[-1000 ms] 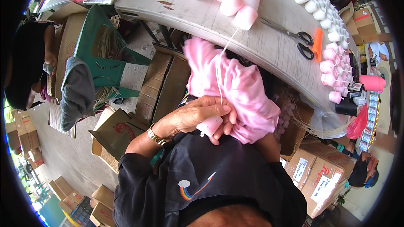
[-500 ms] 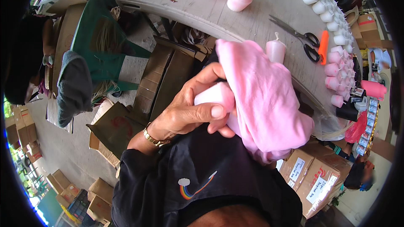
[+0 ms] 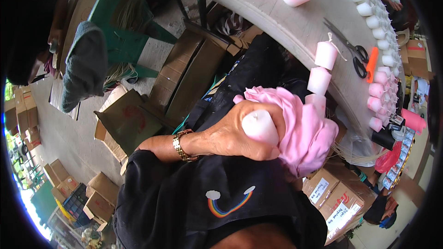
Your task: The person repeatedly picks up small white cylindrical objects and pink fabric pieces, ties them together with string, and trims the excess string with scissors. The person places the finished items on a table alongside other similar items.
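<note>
My left hand [image 3: 221, 133], with a gold band at the wrist, is closed around a white-and-pink candle [image 3: 260, 127]. The candle's wick end faces up toward me. A bunched pink cloth [image 3: 307, 133] presses against the candle's right side. Under the cloth is my right hand, its fingers covered; the cloth is held up by it. Past the cloth, along the table's near edge, stand a pale pink candle with a long wick [image 3: 326, 54], a second pink candle [image 3: 319, 80] and a third one [image 3: 315, 103], partly behind the cloth.
On the table [image 3: 258, 14] lie black-handled scissors [image 3: 355, 57] and an orange-handled tool [image 3: 372, 64]. Rows of white candles [image 3: 371, 20] line the far right edge. A green chair [image 3: 122, 23] and cardboard boxes [image 3: 177, 74] stand left; a taped carton [image 3: 337, 198] sits right.
My left hand has turned over, so the candle's wick end now shows. The cloth has bunched up and sits lower. The view has shifted, revealing more candles at the table's near edge.
</note>
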Available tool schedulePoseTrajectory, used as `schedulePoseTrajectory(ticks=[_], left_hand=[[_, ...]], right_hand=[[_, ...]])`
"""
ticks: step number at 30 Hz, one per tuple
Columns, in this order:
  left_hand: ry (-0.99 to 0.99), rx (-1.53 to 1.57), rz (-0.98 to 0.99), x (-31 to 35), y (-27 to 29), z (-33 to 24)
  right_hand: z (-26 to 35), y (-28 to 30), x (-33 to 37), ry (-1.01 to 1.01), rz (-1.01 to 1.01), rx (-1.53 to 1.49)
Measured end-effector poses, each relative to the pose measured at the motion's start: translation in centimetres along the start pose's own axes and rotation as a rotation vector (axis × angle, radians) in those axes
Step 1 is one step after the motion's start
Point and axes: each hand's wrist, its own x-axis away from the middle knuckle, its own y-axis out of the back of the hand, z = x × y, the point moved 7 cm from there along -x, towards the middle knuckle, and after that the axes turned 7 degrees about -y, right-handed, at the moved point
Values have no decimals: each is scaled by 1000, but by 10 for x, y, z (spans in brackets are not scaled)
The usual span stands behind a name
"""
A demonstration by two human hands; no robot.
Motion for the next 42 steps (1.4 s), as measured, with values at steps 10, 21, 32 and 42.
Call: schedulePoseTrajectory(ticks=[10, 21, 32, 42], left_hand=[[0, -152, 187, 28, -7, 23], [106, -20, 181, 32, -3, 34], [189, 53, 175, 34, -1, 36], [287, 127, 135, 37, 2, 42]], right_hand=[[33, -7, 29, 37, 102, 91], [33, -9, 26, 43, 122, 107], [37, -11, 31, 44, 118, 119], [40, -11, 31, 47, 119, 121]])
